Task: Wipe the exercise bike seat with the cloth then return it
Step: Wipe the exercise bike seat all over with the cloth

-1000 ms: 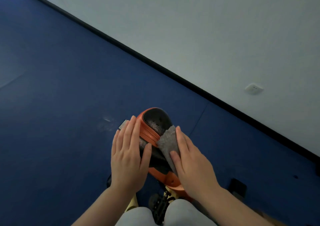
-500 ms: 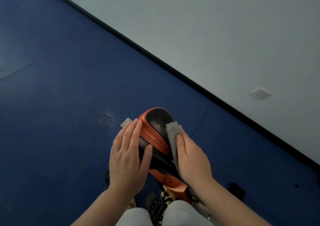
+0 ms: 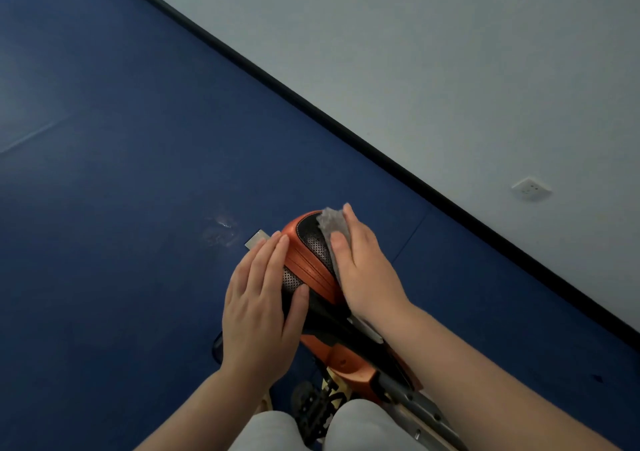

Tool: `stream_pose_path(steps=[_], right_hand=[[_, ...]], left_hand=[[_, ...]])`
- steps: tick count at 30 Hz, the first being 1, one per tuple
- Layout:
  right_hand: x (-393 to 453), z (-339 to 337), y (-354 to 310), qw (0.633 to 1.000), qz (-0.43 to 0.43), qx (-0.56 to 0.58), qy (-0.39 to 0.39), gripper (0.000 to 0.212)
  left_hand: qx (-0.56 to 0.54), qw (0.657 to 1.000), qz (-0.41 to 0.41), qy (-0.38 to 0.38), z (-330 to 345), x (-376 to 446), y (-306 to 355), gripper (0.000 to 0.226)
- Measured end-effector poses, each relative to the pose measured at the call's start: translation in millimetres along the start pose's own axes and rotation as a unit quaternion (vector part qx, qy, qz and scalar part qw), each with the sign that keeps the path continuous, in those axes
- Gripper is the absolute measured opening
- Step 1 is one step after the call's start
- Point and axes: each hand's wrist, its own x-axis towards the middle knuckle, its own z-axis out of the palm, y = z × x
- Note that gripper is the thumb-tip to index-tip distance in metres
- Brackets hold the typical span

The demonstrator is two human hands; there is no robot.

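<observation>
Grey cloth (image 3: 330, 221): beneath my right grip (image 3: 363, 270), fingers straight, pressed onto the seat (image 3: 306, 260). My left grip (image 3: 259, 307): flat, holding nothing, resting on the seat's left flank.

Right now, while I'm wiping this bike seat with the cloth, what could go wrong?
1. The cloth lies only under your flat right hand, not gripped; so near the far edge of the seat it could slip off onto the blue floor.
2. Your left hand covers the seat's left side, so that patch may go unwiped.

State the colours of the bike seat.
The seat is orange with black perforated panels; head view.
</observation>
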Motion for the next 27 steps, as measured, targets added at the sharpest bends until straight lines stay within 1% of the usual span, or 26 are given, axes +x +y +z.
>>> stream_pose_path(steps=[4, 8, 10, 12, 15, 17, 19, 22, 24, 27], right_hand=[[28.7, 3.6, -22.4, 0.996, -0.056, -0.062, 0.027, 0.051], [-8.1, -1.9, -1.1, 0.988, -0.138, -0.067, -0.004, 0.051], [-19.0, -5.0, 6.8, 0.989, -0.138, -0.054, -0.017, 0.053], [-7.5, -4.7, -0.1, 0.991, -0.113, -0.065, -0.018, 0.052], [26.9, 2.3, -27.1, 0.986, -0.100, -0.133, -0.007, 0.049], [39.0, 6.1, -38.8, 0.980, -0.105, -0.169, 0.003, 0.048], [30.4, 6.0, -33.5, 0.978, -0.130, -0.162, 0.013, 0.048], [-7.5, 3.4, -8.8, 0.974, -0.179, -0.138, 0.010, 0.054], [-22.7, 1.3, 2.7, 0.978, -0.165, -0.127, 0.001, 0.058], [-5.7, 2.0, -7.5, 0.983, -0.132, -0.126, -0.011, 0.059]], left_hand=[[-0.017, 1.000, -0.006, 0.002, -2.7, 0.6, 0.4, 0.062], [-0.039, 0.999, -0.009, -0.005, -6.8, -1.6, -4.6, 0.064], [-0.041, 0.999, -0.007, -0.004, -6.9, -1.5, -5.0, 0.063], [-0.043, 0.999, -0.007, 0.003, -5.9, -1.1, -4.8, 0.062], [-0.049, 0.999, -0.012, 0.011, -6.0, -1.5, -3.1, 0.061], [-0.044, 0.999, -0.012, 0.011, -6.1, -1.9, -2.8, 0.061], [-0.046, 0.999, -0.007, 0.008, -6.3, -2.9, -5.2, 0.061], [-0.048, 0.999, 0.002, 0.004, -7.2, -2.8, -8.4, 0.062], [-0.048, 0.999, 0.004, 0.004, -6.4, -2.6, -8.3, 0.062], [-0.050, 0.999, -0.004, 0.006, -5.1, -1.7, -7.4, 0.062]])
